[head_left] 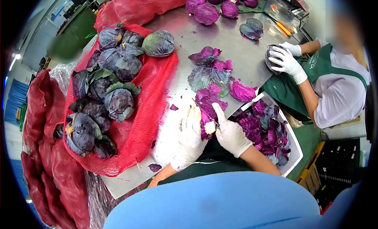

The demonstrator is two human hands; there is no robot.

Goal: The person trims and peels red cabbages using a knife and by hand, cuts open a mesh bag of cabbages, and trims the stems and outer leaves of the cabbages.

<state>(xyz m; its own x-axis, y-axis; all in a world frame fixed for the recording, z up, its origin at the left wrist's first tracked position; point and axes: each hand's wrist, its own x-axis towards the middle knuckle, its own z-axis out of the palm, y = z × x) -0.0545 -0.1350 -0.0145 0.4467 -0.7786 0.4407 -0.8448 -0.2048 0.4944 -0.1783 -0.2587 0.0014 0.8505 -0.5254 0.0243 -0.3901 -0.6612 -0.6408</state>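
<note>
Between my gloved hands is a red cabbage (205, 107), its pale cut stem end facing me and its bright purple surface exposed. My left hand (189, 136) lies along its left side, fingers pointing away from me. On the right, my right hand (233, 135) grips the cabbage, with one digit stretched up along it. Just beyond lie loose outer leaves: a bright purple leaf (243, 91), a large grey-purple leaf (204, 77) and a crumpled leaf pile (205, 56). The cabbage partly hides my fingertips.
A red mesh sack (151, 107) holding several unpeeled cabbages (118, 105) covers the left. A white bin (296, 144) of stripped leaves stands at my right. Peeled cabbages (206, 14) and orange-handled knives (283, 28) lie at the back. A co-worker (334, 83) holds a dark cabbage.
</note>
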